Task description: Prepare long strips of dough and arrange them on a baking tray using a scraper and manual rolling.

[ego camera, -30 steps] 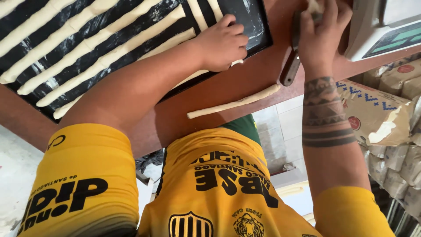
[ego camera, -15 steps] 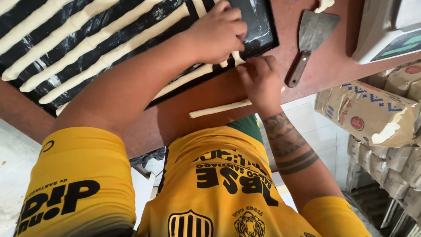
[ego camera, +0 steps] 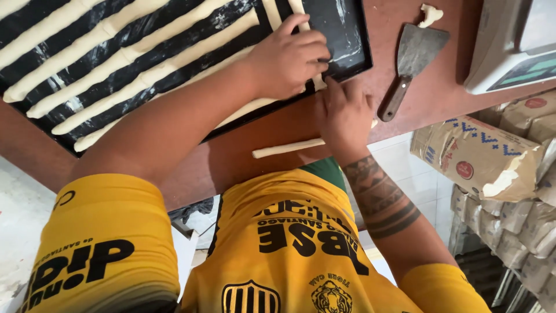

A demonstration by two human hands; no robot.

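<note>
Two hands (ego camera: 315,81) on soft dough strips (ego camera: 145,66)

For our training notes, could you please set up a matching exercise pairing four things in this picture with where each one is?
Things:
1. scraper
2. loose dough strip
3. baking tray
4. paper sacks

Places:
A. under the left hand
B. below the table edge, stacked
C. on the table, between the tray and the scale
D. on the table, partly under the right hand

Pairs: 1-C, 2-D, 3-A, 4-B
</note>
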